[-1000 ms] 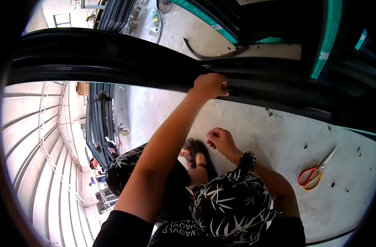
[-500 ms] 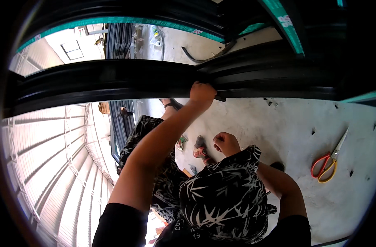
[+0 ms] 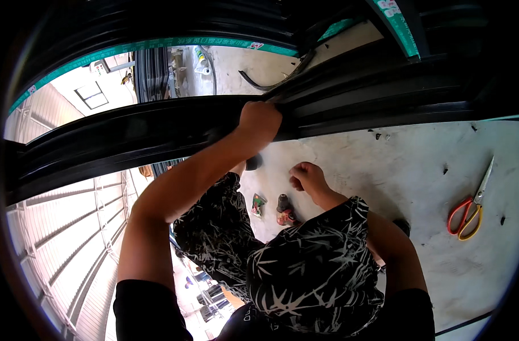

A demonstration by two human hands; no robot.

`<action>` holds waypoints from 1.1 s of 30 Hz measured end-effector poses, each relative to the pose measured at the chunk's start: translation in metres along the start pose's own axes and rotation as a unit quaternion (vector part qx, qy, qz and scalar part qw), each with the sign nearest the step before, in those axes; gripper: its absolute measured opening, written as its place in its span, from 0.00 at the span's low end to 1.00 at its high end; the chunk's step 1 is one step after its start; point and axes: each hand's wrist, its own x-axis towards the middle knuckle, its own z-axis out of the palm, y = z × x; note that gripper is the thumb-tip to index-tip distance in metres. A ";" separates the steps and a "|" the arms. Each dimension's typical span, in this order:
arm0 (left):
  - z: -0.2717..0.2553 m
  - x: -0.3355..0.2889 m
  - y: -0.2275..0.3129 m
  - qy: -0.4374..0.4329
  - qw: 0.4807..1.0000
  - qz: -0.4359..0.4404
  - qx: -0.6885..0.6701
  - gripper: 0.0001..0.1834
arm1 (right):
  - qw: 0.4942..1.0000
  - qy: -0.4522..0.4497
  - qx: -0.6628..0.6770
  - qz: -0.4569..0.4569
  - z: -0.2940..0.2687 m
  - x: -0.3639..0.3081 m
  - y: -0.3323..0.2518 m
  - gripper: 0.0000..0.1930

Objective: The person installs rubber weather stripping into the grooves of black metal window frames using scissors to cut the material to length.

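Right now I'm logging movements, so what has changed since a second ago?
The left foot has stepped forward toward the black frame, leaving the red drill in fuller view. The left grip seems to have slid slightly left along that frame; no release shows. The view has turned too. Unchanged: the right grip loosely curled, clear of the frame; the scissors on the floor.

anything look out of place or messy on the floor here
Yes: small dark scraps lie scattered on the floor around the scissors, and a curved black strip lies loose beyond the black frame. Both look like stray offcuts; I see no spill.
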 end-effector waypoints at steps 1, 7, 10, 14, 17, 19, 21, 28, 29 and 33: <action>0.006 -0.008 0.000 0.052 0.999 -0.005 0.000 0.06 | 1.000 -0.004 0.019 0.005 0.005 0.007 0.000 0.10; 0.031 -0.038 0.011 0.203 0.979 -0.010 -0.006 0.05 | 0.986 0.013 0.155 0.055 0.031 0.041 -0.015 0.22; 0.040 -0.046 0.010 0.224 0.974 0.017 -0.014 0.05 | 0.967 -0.004 0.251 0.041 0.038 0.055 -0.015 0.24; 0.052 -0.047 0.009 0.237 0.971 0.027 0.007 0.05 | 0.946 -0.009 0.323 0.026 0.043 0.077 -0.003 0.21; 0.056 -0.044 0.008 0.244 0.969 0.020 0.018 0.05 | 0.934 -0.016 0.356 0.036 0.043 0.081 -0.005 0.19; 0.052 -0.041 0.009 0.235 0.971 0.019 0.030 0.05 | 0.926 -0.023 0.374 0.040 0.042 0.081 -0.008 0.19; 0.046 -0.037 0.008 0.218 0.975 0.019 0.034 0.04 | 0.924 -0.031 0.380 0.036 0.043 0.080 -0.010 0.19; 0.030 -0.031 0.007 0.200 0.979 0.026 0.023 0.04 | 0.908 -0.056 0.414 0.019 0.043 0.084 -0.006 0.19; 0.032 -0.031 0.008 0.210 0.977 0.024 0.016 0.04 | 0.907 -0.053 0.417 0.020 0.043 0.086 -0.005 0.19; 0.038 -0.032 0.010 0.230 0.973 0.018 0.011 0.04 | 0.913 -0.055 0.403 0.018 0.046 0.088 -0.009 0.22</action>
